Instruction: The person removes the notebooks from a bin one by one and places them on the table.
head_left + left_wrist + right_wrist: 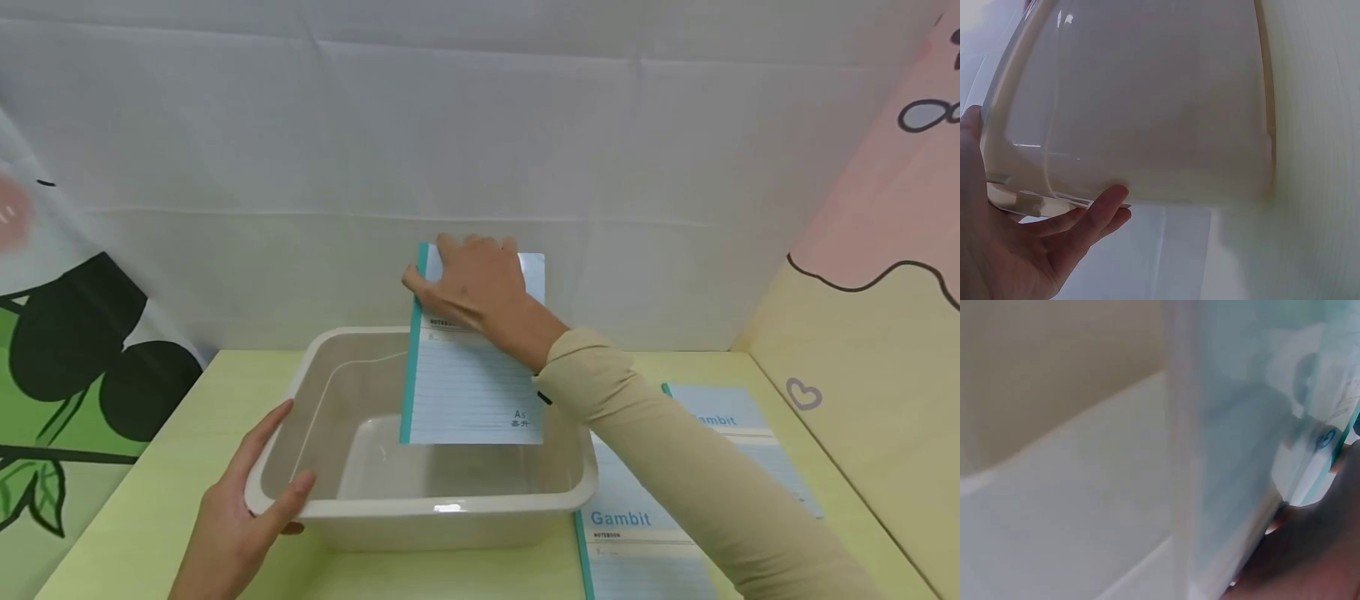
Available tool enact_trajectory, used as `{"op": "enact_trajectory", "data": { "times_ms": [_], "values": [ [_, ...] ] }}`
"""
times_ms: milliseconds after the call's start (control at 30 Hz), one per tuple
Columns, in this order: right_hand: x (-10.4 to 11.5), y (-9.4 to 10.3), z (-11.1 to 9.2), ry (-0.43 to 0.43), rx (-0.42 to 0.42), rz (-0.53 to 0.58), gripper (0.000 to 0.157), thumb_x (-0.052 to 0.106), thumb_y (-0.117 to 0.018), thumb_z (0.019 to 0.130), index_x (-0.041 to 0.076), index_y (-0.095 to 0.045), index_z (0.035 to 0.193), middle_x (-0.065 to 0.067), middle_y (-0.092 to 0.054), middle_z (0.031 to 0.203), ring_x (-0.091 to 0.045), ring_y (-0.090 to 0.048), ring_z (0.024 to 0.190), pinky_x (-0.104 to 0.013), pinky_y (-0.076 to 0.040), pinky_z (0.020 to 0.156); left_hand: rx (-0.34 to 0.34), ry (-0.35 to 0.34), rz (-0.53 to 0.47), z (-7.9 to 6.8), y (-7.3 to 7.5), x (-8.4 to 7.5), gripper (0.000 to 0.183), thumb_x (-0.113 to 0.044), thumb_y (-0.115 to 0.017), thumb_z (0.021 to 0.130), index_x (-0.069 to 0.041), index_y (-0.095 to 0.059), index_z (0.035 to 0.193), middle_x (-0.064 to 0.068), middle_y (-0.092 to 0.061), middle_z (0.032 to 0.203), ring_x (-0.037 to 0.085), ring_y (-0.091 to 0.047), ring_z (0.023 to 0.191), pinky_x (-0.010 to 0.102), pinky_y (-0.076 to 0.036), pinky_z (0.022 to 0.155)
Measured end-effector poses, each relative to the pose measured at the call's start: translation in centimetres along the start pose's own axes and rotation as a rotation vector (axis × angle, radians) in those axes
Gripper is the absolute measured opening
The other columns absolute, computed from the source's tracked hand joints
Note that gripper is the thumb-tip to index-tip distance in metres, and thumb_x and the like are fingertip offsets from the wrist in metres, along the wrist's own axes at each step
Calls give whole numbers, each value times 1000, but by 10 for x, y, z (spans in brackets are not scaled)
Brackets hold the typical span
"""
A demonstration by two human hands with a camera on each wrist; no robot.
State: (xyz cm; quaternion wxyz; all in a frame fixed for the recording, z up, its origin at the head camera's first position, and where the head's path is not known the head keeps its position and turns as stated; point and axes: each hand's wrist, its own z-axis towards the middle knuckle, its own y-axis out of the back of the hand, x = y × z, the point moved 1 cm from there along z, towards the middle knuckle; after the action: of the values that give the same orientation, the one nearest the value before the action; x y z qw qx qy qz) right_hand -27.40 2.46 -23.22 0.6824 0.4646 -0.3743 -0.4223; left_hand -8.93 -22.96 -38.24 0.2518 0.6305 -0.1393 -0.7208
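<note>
A rectangular off-white plastic basin (517,502) stands on the table. My left hand (228,512) grips its rim at the near left corner; in the left wrist view, fingers and thumb lie about the basin's (1147,106) edge. Over the basin's back right part, my right hand (480,287) holds a light-blue lined notebook (465,400) with a teal spine, tilted upright. Its thumb is at the spine side and its fingers reach over the top edge. The lower edge of the notebook hangs inside the basin's outline in the head view. Up close, the notebook (1229,456) is blurred.
Right of the basin, two similar notebooks lie on the pale yellow-green table (135,517): a nearer notebook (622,550) and a farther notebook (720,400), both partly behind my right sleeve (697,475). A white cloth wall (225,150) closes the back, and printed panels flank the sides.
</note>
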Motion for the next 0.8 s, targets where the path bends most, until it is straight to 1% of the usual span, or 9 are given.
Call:
{"op": "enact_trajectory", "data": {
  "times_ms": [100,267,333,433,500,567,667,733,800],
  "values": [
    [-9,7,-2,-41,35,16,48,60,-34,94,19,-56,108,-4,-60,93,-26,-57,88,-50,-44,94,-2,-8,3,1,0,0,74,-25,-68,100,-44,-31,161,22,-61,130,-2,-59,88,33,-63,56],
    [-22,17,-6,-93,80,41,47,57,-34,93,18,-54,108,-5,-61,90,-27,-58,88,-52,-43,94,-1,1,9,1,0,1,75,-26,-69,100,-44,-30,161,23,-61,129,-2,-59,87,33,-63,56],
    [-28,21,-9,-115,90,55,45,56,-34,92,18,-53,106,-5,-57,85,-27,-57,86,-50,-42,92,0,4,15,1,0,1,75,-27,-69,100,-44,-30,161,23,-61,130,-3,-59,87,32,-63,56],
    [-38,25,-14,-156,110,55,44,55,-34,92,17,-52,104,-4,-50,83,-28,-55,85,-48,-40,90,0,-2,16,2,0,0,75,-27,-69,100,-44,-30,161,23,-62,129,-2,-59,87,32,-63,56],
    [-47,25,-18,-193,137,60,45,55,-34,92,16,-52,106,-5,-51,86,-28,-55,86,-48,-39,91,-2,-7,18,2,-1,0,75,-27,-68,100,-44,-30,161,22,-62,129,-2,-59,86,31,-63,56],
    [-56,23,-23,-229,179,56,52,57,-33,93,14,-54,114,-8,-58,93,-30,-57,93,-50,-40,95,-2,-3,19,1,-1,0,74,-27,-68,100,-44,-30,161,22,-62,129,-2,-60,86,32,-63,56],
    [-70,16,-32,-247,228,38,68,61,-31,95,11,-53,136,-13,-66,113,-35,-61,106,-56,-40,103,-1,9,25,1,-1,0,75,-28,-69,100,-44,-30,161,23,-62,129,-2,-59,85,31,-63,56],
    [-80,9,-40,-237,219,13,75,64,-32,96,11,-51,145,-16,-67,121,-37,-61,113,-59,-39,106,2,16,27,1,-1,0,75,-28,-69,100,-44,-30,161,23,-62,130,-3,-59,85,31,-63,56],
    [-89,2,-48,-217,174,-8,77,66,-33,97,12,-48,149,-18,-66,124,-39,-61,114,-60,-40,104,5,19,30,1,0,0,75,-29,-69,100,-45,-29,161,23,-61,131,-3,-59,86,31,-63,57]
  ]
}}
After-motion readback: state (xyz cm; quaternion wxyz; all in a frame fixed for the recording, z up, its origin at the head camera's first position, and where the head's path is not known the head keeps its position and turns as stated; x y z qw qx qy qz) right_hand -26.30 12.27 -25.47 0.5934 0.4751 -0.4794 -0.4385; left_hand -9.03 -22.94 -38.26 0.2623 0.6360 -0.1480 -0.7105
